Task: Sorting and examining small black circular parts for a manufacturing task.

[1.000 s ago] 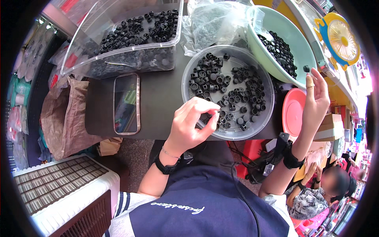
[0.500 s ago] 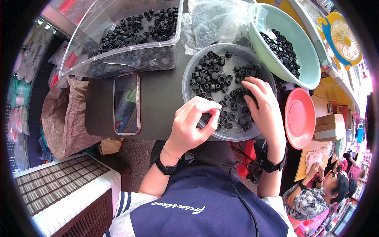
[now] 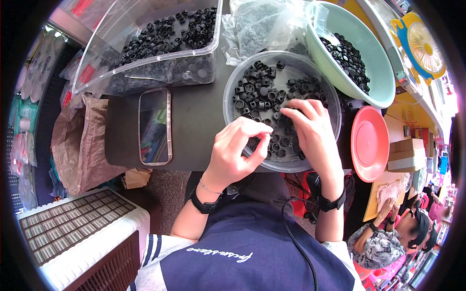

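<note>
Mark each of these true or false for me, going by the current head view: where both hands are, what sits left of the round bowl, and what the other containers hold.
1. Both hands are over the clear round bowl of small black parts. True.
2. The left hand lies flat on the phone. False: the phone lies apart, to the left, untouched.
3. The right hand has its fingers down among the black parts. True.
4. The green basin is empty. False: it holds black parts too.
5. The red plate is stacked with parts. False: it looks bare.

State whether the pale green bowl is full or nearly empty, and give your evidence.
Nearly empty: the pale green bowl holds black rings on one side only; bare wall shows elsewhere.
</note>
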{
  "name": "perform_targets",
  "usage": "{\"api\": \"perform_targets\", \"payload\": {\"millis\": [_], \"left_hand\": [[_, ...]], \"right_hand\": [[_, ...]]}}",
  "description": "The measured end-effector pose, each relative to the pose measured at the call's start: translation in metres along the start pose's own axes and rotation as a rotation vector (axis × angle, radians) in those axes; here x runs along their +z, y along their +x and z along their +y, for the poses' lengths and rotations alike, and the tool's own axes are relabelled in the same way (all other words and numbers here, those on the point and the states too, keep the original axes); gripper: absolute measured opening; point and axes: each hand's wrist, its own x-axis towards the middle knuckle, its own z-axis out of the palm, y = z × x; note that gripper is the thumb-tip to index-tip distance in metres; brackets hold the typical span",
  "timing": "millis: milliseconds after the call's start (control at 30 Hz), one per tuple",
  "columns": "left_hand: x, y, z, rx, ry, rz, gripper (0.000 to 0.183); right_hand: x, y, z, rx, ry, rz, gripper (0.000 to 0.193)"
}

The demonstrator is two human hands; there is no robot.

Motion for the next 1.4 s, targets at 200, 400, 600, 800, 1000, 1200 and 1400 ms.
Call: {"api": "perform_targets", "payload": {"millis": [200,400,600,800,1000,1200,1400], "left_hand": [[-0.003,0.002,-0.003,0.034,0.006,-0.021,0.021],[-0.005,0.008,0.003,0.094,0.111,0.018,0.036],[-0.004,0.009,0.001,0.120,0.159,-0.033,0.033],[-0.001,0.010,0.001,-0.091,0.058,0.017,0.030],[-0.005,0.004,0.007,0.220,0.296,-0.094,0.026],[-0.005,0.001,0.011,0.283,0.333,-0.043,0.027],[-0.001,0.001,0.005,0.231,0.218,0.049,0.018]], "right_hand": [[-0.001,0.006,-0.003,0.003,0.030,-0.046,0.027],[-0.017,0.000,-0.031,0.566,1.214,0.024,0.026],[0.003,-0.012,-0.048,0.698,1.512,-0.043,0.027],[-0.003,-0.012,-0.044,0.745,1.996,0.007,0.044],[0.002,-0.020,-0.044,0.668,2.205,0.035,0.056],[0.006,-0.027,-0.052,0.522,2.333,-0.072,0.055],[0.019,-0.038,-0.054,0.433,2.432,0.072,0.053]]}}
